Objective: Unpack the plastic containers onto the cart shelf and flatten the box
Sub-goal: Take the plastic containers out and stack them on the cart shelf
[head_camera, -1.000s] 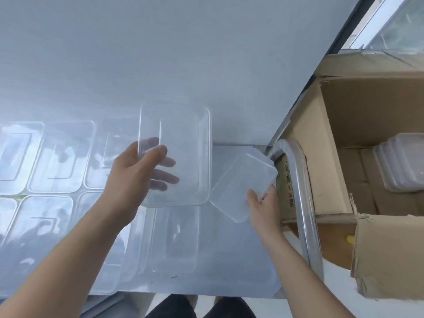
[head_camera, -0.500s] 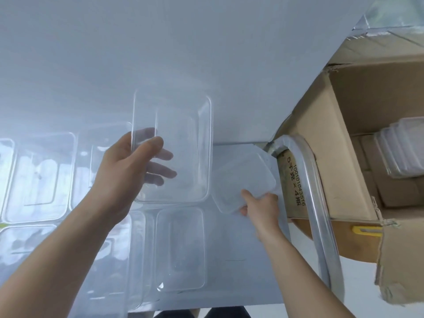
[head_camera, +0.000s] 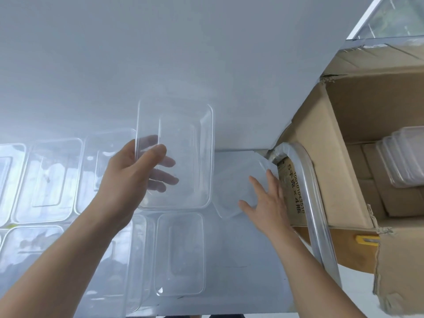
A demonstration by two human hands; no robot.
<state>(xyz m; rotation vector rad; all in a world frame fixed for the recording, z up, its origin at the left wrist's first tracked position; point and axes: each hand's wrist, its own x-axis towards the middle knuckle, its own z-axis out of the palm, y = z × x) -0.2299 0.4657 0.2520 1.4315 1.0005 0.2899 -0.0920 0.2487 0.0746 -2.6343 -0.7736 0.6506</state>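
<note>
Left hand [head_camera: 130,180] fingers pinch the left rim of a large clear rectangular plastic container [head_camera: 185,157], long axis pointing away from the body, above the pale grey cart shelf [head_camera: 252,290]. Right hand [head_camera: 268,203] fingers lie straight on a smaller clear plastic container [head_camera: 234,187], skewed, just to its right.

left hand [head_camera: 128,177] curled, right hand [head_camera: 267,203] flat

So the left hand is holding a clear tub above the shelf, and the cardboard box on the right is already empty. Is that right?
Not quite. The head view shows the cardboard box is not empty: a stack of clear tubs sits inside it. The rest holds: the left hand grips a clear tub above the shelf.
</note>
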